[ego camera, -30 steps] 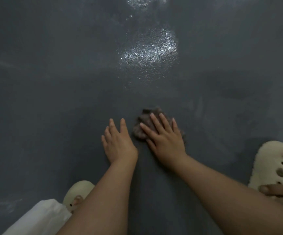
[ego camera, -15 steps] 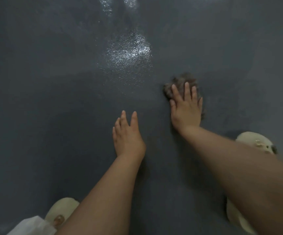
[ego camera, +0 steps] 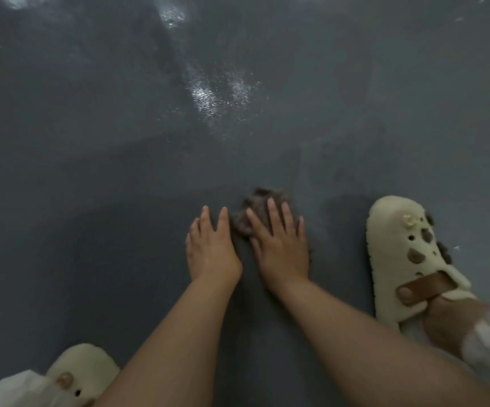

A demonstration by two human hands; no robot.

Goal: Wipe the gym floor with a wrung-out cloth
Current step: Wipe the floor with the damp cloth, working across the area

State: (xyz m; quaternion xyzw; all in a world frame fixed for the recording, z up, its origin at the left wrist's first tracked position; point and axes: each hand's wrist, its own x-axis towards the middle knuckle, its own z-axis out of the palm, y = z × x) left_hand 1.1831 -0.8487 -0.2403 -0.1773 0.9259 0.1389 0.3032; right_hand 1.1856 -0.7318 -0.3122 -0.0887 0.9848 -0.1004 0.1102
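Small bunched grey-brown cloth (ego camera: 257, 211), lower centre: soft, light, likely damp; right hand (ego camera: 279, 245) presses it flat, fingers (ego camera: 272, 214) spread; left hand (ego camera: 210, 251) flat on the dark grey floor (ego camera: 91, 171).

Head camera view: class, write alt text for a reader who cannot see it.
A right hand presses a crumpled cloth flat on a dark grey floor, the left hand flat beside it. Cream clogs stand at either side.

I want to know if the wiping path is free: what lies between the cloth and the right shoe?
In the head view, only bare grey floor lies between the cloth and the right shoe.
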